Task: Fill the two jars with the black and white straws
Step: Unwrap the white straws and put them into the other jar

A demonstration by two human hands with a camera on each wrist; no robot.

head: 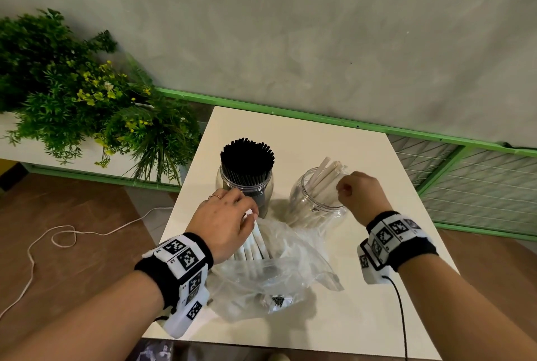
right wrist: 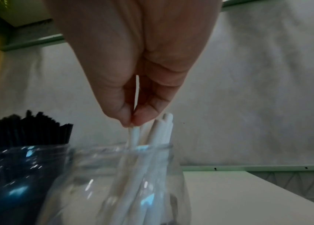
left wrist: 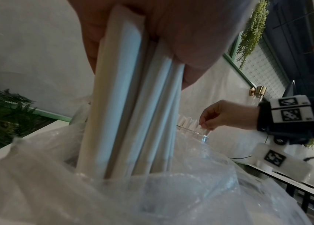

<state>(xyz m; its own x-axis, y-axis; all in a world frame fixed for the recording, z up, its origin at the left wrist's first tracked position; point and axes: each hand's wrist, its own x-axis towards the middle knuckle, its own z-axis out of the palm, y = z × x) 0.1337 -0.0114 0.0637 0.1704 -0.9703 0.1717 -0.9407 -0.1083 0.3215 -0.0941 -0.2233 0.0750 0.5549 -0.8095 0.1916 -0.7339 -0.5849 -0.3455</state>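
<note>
Two clear jars stand on the white table (head: 363, 163). The left jar (head: 245, 186) is packed with black straws (head: 247, 157). The right jar (head: 315, 201) holds several white straws (head: 327, 174) leaning right. My left hand (head: 226, 224) grips a bundle of white straws (left wrist: 125, 94) that sticks up out of a crumpled clear plastic bag (head: 276, 273). My right hand (head: 360, 195) hovers over the right jar's mouth and pinches the top of a white straw (right wrist: 134, 135) standing inside the jar (right wrist: 117, 182).
A green plant (head: 72, 93) in a white planter sits left of the table. A green-framed wire fence (head: 465, 174) runs behind and to the right. A white cord (head: 58, 232) lies on the brown floor at left.
</note>
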